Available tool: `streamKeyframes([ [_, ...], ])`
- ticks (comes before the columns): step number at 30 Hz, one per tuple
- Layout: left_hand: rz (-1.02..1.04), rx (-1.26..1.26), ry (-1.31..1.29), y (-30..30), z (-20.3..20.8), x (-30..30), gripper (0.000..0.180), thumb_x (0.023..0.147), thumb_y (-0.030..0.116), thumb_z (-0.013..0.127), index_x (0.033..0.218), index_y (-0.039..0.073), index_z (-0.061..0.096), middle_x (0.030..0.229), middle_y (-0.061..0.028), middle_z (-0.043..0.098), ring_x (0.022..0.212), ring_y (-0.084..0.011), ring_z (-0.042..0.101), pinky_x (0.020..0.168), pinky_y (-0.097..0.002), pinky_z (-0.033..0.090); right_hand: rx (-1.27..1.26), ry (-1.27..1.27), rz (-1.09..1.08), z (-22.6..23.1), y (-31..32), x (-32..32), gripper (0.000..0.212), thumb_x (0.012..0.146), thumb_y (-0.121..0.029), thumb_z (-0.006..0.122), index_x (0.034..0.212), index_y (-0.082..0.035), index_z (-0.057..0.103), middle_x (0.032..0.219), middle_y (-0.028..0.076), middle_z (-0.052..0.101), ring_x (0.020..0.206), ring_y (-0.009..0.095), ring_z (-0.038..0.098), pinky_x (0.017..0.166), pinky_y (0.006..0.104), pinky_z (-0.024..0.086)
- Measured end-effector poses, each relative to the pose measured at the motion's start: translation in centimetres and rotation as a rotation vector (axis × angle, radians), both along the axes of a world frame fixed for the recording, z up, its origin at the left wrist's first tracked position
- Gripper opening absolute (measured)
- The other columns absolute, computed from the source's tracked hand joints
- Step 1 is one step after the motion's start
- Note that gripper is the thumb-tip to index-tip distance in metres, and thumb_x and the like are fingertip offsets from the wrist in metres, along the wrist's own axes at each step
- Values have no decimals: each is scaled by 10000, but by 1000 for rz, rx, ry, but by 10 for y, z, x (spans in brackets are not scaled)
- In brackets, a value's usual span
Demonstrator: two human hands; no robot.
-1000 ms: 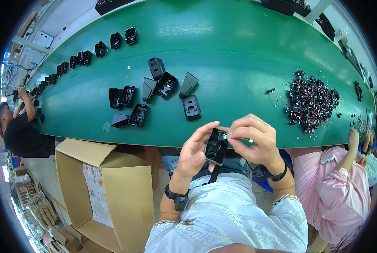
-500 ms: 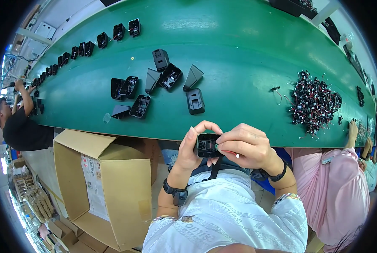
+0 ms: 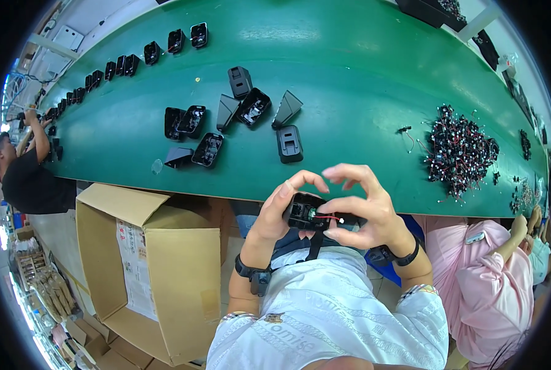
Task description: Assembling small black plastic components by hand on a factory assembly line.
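My left hand (image 3: 272, 214) grips a black plastic housing (image 3: 299, 217) by its side, over the table's near edge, with the open face up. Inside sits a small green circuit board (image 3: 313, 213), from which a red and black wire (image 3: 328, 217) runs out toward a white plug. My right hand (image 3: 374, 214) is spread around the housing's right side, thumb and fingers apart, and nothing shows in its grip. Whether a fingertip still touches the housing I cannot tell.
Several black housings (image 3: 254, 107) lie loose on the green table (image 3: 349, 105); others form a row (image 3: 152, 53) at far left. A heap of wired parts (image 3: 457, 151) is at right. A cardboard box (image 3: 183, 290) stands at left. People work at both sides.
My right hand has let go of the wired board in the housing, and its fingers have spread. The wire now lies across the housing, and the housing has tilted slightly.
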State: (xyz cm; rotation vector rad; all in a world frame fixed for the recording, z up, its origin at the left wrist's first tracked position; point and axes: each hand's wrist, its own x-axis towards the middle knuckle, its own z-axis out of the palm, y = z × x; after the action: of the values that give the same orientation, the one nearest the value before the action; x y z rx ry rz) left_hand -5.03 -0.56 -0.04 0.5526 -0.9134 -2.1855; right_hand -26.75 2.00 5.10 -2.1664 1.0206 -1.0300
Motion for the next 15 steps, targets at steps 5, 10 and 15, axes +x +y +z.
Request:
streamKeyframes([
  [5, -74, 6, 146, -5, -21, 1, 711, 1048, 639, 326, 1187, -22, 549, 785, -148, 712, 493, -147, 631, 400, -235, 458, 38, 38, 253, 14, -20, 5, 419, 683, -225, 913, 987, -106, 652, 1499, 211, 501, 1268, 374, 558, 1053, 491, 452],
  [10, 46, 78, 81, -16, -13, 4, 764, 1050, 663, 275, 1101, -14, 628, 831, -118, 697, 489, -150, 626, 363, -228, 426, 65, 218, 373, 36, -44, 15, 397, 687, -221, 904, 971, -109, 650, 1532, 215, 469, 1154, 357, 623, 1019, 491, 473],
  [15, 207, 129, -44, -35, 13, 11, 883, 1047, 692, 222, 932, -35, 710, 853, -112, 703, 747, -184, 662, 715, -285, 517, -99, 213, 334, 37, -56, 45, 356, 716, -175, 884, 933, -65, 623, 1418, 194, 537, 1114, 352, 659, 873, 424, 579],
])
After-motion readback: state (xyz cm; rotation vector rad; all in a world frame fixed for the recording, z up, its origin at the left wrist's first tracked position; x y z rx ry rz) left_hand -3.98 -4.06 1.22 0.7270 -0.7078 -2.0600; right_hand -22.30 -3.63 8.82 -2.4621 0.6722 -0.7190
